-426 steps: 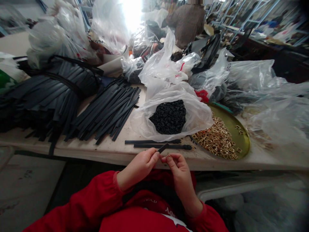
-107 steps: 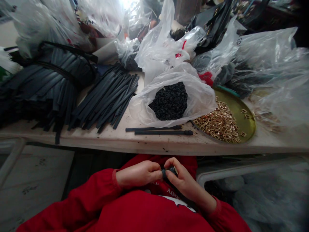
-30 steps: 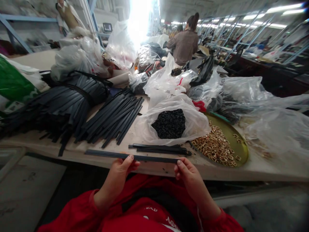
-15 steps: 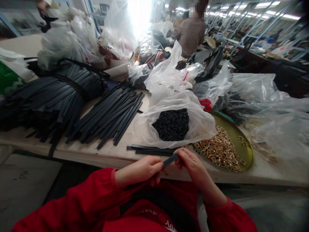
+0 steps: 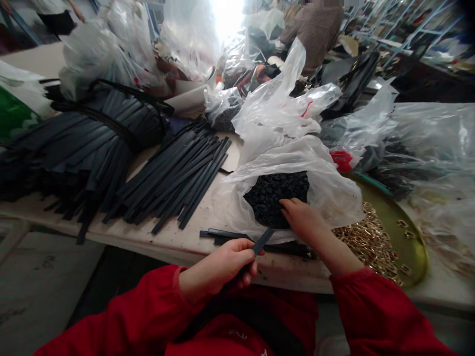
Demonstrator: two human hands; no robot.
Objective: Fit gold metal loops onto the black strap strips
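My left hand (image 5: 230,263) is closed round a narrow black strap (image 5: 263,240), whose flat end sticks out up and to the right past the thumb. My right hand (image 5: 305,221) reaches into a translucent plastic bag (image 5: 336,195). Its fingers are stretched out, their tips touching a heap of small black loop-like pieces (image 5: 274,190) inside; I see nothing held in them. A few more black straps (image 5: 226,235) lie along the table edge, just beyond my left hand and partly behind the bag and right forearm.
A loose pile of black straps (image 5: 178,173) and a big tied bundle (image 5: 85,138) cover the left side. On the right, a round yellowish tray (image 5: 411,247) holds small gold metal loops (image 5: 367,242). Plastic bags (image 5: 274,104) crowd the back; a person (image 5: 315,34) stands beyond.
My right hand has let go of the strap and moved up and right into the bag of black pieces. The left hand keeps the strap. The view has shifted slightly.
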